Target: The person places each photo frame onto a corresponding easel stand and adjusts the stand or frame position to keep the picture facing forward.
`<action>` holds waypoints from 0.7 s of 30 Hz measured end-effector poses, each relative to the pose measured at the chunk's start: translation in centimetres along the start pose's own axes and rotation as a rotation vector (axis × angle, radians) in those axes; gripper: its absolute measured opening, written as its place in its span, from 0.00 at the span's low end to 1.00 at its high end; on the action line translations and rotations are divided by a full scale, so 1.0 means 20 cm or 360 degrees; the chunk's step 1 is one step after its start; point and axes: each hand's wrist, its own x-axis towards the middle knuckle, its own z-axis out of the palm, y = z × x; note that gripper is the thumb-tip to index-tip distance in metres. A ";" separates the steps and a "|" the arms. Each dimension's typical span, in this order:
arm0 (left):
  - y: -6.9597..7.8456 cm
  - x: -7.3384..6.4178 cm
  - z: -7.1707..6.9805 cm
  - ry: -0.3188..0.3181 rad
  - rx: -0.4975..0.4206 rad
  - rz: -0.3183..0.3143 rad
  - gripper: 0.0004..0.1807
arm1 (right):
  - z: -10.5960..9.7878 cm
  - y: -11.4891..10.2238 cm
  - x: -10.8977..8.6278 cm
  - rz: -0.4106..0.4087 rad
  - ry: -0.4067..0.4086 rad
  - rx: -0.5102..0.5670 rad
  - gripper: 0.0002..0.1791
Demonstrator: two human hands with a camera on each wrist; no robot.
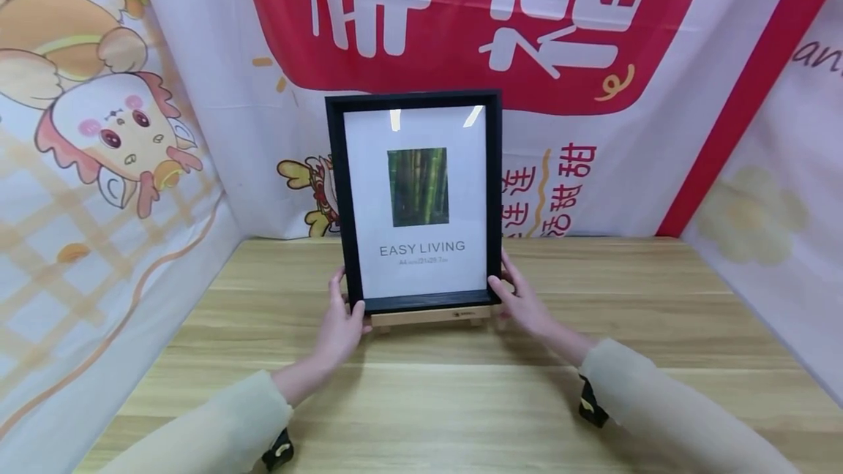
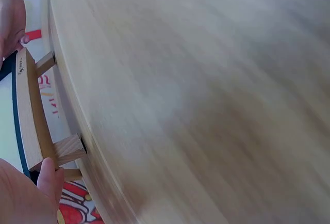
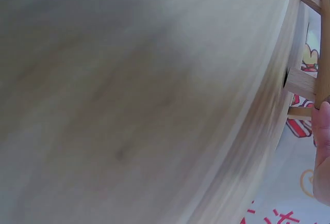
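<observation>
A black picture frame [image 1: 497, 189] stands upright, leaning slightly back, on a small wooden easel [image 1: 431, 316]. Behind its glass is a white sheet with a bamboo photo and the words "EASY LIVING". My left hand [image 1: 341, 329] holds the lower left corner, thumb on the front edge and fingers round the side. At the lower right corner my right hand [image 1: 527, 307] grips in the same way, its thumb over the front. The left wrist view shows the easel's ledge [image 2: 32, 110] and its short legs on the table, with fingers at both ends.
The wood-grain table [image 1: 435, 408] stretches in front of the easel and to both sides. A white cloth with a red printed panel [image 1: 454, 57] hangs behind it. Printed cloths also line the left [image 1: 118, 254] and right [image 1: 777, 167] sides.
</observation>
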 end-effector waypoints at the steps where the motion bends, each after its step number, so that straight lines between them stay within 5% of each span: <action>1: 0.01 0.00 0.01 -0.0002 0.0006 0.0004 0.40 | -0.01 0.00 -0.01 -0.0003 0.0010 -0.0001 0.37; 21: 0.06 0.00 0.19 -0.0087 0.0012 0.0005 0.40 | -0.19 0.03 -0.14 0.0080 0.0056 -0.0071 0.38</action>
